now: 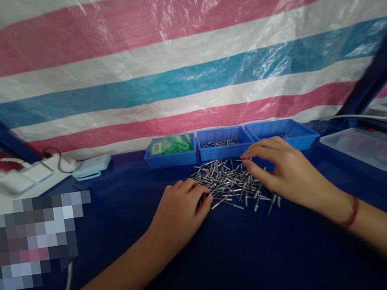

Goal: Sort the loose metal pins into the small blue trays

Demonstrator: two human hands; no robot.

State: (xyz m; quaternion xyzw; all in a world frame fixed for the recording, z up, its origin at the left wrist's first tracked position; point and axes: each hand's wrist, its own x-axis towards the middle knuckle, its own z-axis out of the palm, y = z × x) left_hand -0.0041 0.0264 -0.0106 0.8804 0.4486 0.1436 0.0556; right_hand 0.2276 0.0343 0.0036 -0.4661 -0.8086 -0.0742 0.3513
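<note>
A loose pile of metal rivets (228,181) lies on the dark blue table (230,263). At the pile's left edge is my left hand (183,205), its fingers curled over some rivets; what they hold, if anything, is hidden. My right hand (282,166) is over the pile's right side, thumb and forefinger tips close together near a rivet at the back. Behind the pile stand three blue bins: the left bin (171,160) has green plastic packets (175,144), the middle bin (220,153) has rivets, and the right bin (300,142) has a few small metal pieces.
At the left are a white power strip (50,180) with plugs, a light blue device (91,166) and a pixelated area. A clear plastic lid or tray (373,152) lies at the right. Behind the bins hangs a striped sheet (171,86), between blue metal posts.
</note>
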